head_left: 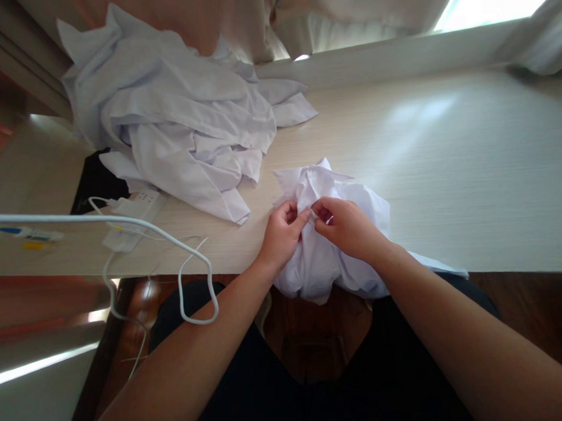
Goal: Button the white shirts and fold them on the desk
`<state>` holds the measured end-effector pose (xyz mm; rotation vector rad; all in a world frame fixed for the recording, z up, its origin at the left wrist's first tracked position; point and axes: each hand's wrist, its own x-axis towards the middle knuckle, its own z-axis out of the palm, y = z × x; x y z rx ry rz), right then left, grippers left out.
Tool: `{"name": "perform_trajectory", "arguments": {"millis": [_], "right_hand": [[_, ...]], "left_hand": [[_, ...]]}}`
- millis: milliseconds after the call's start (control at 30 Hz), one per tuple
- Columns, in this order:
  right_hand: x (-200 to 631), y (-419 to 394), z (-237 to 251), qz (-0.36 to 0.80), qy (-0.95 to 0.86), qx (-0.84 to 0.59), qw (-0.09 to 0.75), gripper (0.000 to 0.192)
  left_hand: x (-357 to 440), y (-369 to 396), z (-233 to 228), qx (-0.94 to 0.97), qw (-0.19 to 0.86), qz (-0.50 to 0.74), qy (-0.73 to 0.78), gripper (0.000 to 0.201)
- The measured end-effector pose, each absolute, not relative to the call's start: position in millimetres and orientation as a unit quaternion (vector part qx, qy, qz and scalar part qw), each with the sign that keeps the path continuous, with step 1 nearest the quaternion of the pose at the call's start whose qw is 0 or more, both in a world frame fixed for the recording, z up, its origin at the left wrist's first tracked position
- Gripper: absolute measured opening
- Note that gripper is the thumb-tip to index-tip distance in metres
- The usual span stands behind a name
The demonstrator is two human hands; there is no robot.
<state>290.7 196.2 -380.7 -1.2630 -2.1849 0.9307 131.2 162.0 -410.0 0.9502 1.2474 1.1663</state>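
Pale wooden counter (448,164) under a bright window, both hands busy on a bunched white garment at its near edge.

Left hand (282,232) and right hand (348,229) meet over the white garment (330,258), each grip pinched together on a small fold of cloth where the fingertips nearly touch; what lies between them is too small to tell. That garment sits directly under the grips, half on the counter and half hanging over the edge toward the lap. Beyond and to the left of the grips lies a loose heap of white clothes (177,122), unsorted and rumpled, so most of the pile looks unhandled. Further left, a white power strip (131,218) and its cable (189,265) rest near the edge.
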Motion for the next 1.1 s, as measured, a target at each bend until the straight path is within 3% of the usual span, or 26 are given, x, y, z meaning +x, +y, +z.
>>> {"name": "perform_trajectory", "arguments": {"millis": [567,1100], "right_hand": [[294.8,199.0,-382.3,0.354,-0.789,-0.445,0.233,0.008],[295.9,207.0,-391.6,0.464,-0.721,-0.442,0.265,0.011]], "left_hand": [[130.1,160.0,-410.3,0.402,0.564,0.481,0.538,0.036],[124.2,160.5,-408.1,0.432,0.521,0.502,0.539,0.032]]}}
